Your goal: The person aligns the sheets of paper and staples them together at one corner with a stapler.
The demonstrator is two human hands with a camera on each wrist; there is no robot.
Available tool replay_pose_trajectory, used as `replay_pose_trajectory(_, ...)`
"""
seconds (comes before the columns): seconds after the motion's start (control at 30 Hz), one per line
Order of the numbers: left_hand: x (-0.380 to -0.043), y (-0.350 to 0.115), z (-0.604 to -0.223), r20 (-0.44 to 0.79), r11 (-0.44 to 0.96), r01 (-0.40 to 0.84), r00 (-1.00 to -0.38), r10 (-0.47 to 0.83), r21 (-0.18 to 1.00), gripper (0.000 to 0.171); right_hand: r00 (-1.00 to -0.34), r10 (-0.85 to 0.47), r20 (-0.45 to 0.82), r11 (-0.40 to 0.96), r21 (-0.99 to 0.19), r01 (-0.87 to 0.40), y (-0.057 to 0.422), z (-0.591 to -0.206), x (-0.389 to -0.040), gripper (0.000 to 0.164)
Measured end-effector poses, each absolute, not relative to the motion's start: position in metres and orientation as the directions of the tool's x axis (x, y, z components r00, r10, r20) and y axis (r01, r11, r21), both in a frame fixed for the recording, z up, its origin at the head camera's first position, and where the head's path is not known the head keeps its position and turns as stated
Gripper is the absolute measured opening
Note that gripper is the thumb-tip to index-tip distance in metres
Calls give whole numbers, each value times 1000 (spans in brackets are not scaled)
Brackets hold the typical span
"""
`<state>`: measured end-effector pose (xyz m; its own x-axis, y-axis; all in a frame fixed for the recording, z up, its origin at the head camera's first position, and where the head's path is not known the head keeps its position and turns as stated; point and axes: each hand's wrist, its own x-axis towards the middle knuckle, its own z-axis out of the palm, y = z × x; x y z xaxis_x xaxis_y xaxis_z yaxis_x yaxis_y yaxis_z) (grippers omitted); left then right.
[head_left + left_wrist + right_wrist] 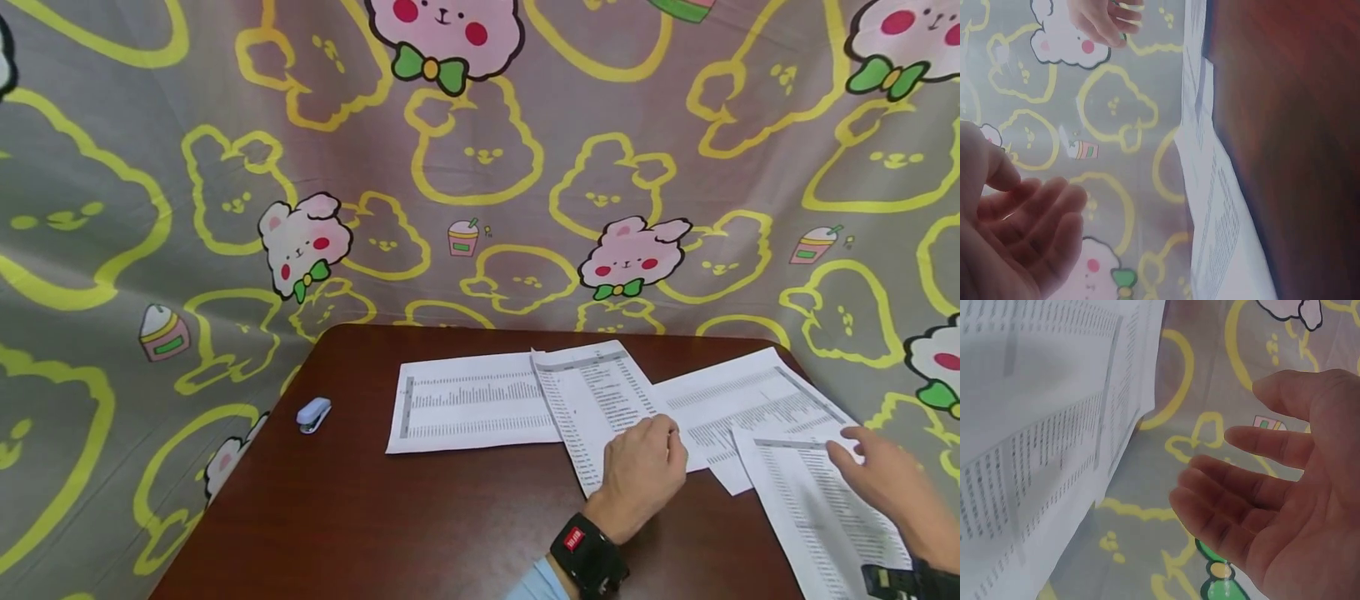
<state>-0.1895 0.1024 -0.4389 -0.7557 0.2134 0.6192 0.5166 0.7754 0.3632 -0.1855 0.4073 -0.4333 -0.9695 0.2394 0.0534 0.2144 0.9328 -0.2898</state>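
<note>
Several white sheets printed with table columns lie spread over the table. My left hand (645,462) is above the lower part of the middle sheet (592,392), its fingers loosely curled with nothing between them in the left wrist view. Over the upper right of the front right sheet (810,500) hovers my right hand (888,479). Its fingers are relaxed and slightly bent, and the right wrist view shows an empty palm. Behind that sheet lies the back right sheet (750,400), partly covered by its neighbours. The left sheet (465,400) tucks under the middle one.
A small pale-blue stapler (313,414) stands near the left edge of the dark brown table (360,517). A patterned curtain (495,225) hangs behind the table and along its sides. Both wrists wear black bands.
</note>
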Motion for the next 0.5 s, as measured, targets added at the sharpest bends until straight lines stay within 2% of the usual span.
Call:
replay_pose_trajectory(0.2,-185,111,-437,540,629,524,-820,189,575,13,-967,247,57,934,-280,222,416,-434,-182,52)
replay_pose_trajectory(0.37,-184,120,-436,363,468,397,-917,165,789,13,-961,270,57,936,-250,248,430,-450,-189,53)
replay_pose_trajectory(0.5,-183,125,-438,256,373,301,-952,166,878,16,-944,329,20,925,-209,318,446,-472,-199,53)
